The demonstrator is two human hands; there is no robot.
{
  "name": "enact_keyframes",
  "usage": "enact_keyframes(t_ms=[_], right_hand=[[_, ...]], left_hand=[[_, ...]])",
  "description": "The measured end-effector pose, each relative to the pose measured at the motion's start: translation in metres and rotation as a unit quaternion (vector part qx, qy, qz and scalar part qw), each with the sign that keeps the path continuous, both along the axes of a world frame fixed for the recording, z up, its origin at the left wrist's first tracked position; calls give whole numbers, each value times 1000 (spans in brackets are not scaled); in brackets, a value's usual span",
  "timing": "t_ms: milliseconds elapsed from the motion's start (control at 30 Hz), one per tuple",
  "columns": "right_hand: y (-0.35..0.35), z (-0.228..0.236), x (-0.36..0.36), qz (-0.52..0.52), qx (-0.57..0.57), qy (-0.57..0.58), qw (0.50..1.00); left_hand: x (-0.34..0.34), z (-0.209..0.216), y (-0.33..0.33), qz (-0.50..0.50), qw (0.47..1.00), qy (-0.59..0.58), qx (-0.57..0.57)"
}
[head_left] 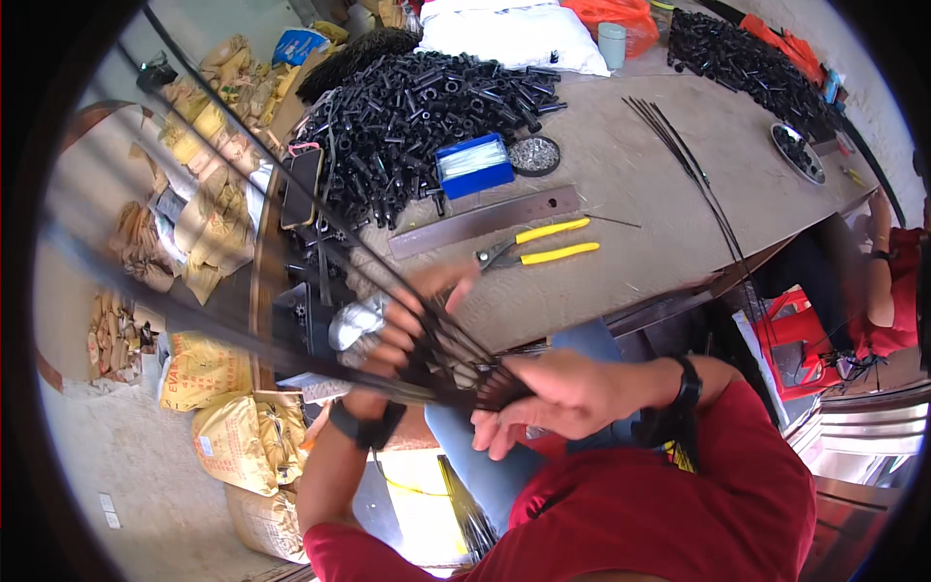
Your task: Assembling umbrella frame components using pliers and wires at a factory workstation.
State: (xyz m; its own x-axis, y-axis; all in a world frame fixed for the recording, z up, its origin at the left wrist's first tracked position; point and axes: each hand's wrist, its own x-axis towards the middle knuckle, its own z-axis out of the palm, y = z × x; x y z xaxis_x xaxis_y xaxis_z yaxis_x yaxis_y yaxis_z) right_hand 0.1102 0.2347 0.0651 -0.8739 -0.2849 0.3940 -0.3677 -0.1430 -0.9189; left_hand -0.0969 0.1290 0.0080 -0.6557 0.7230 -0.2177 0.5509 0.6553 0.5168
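Observation:
Long thin black rods (pixel 320 370) fan out in a bundle toward the upper left, their far ends smeared by motion. My right hand (pixel 567 398) is closed around the gathered near end of the bundle, above my lap. Blurred in part, my left hand (pixel 393 335) curls its fingers about the rods farther up, thumb and forefinger raised. Beside those fingers is a crumpled silvery thing (pixel 357 325) whose kind I cannot make out. Past my hands on the table (pixel 621 209) lie pliers (pixel 558 242) with yellow handles and a flat metal bar (pixel 485 221).
Black tubes (pixel 417 121) are heaped at the far left, near a phone (pixel 303 184), a blue box (pixel 474 165) of white sticks and a round dish (pixel 534 155). More rods (pixel 693 170) overhang the right table edge. A co-worker's arm (pixel 880 262) is beside a red stool (pixel 795 339).

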Motion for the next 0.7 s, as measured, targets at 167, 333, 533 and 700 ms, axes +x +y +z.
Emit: enact_keyframes(t_ms=[167, 333, 533, 700], right_hand=[[-37, -108, -32, -124, 7, -38, 992], [-28, -150, -38, -130, 19, -100, 986], [-43, -197, -45, -100, 13, -53, 994], [-22, -217, -65, -93, 297, -112, 944]], left_hand=[[-74, 39, 51, -205, 844, 494, 41], [-48, 42, 9, -291, 878, 376, -47], [-2, -7, -50, -307, 911, 264, 83], [12, -22, -32, -360, 896, 237, 110]])
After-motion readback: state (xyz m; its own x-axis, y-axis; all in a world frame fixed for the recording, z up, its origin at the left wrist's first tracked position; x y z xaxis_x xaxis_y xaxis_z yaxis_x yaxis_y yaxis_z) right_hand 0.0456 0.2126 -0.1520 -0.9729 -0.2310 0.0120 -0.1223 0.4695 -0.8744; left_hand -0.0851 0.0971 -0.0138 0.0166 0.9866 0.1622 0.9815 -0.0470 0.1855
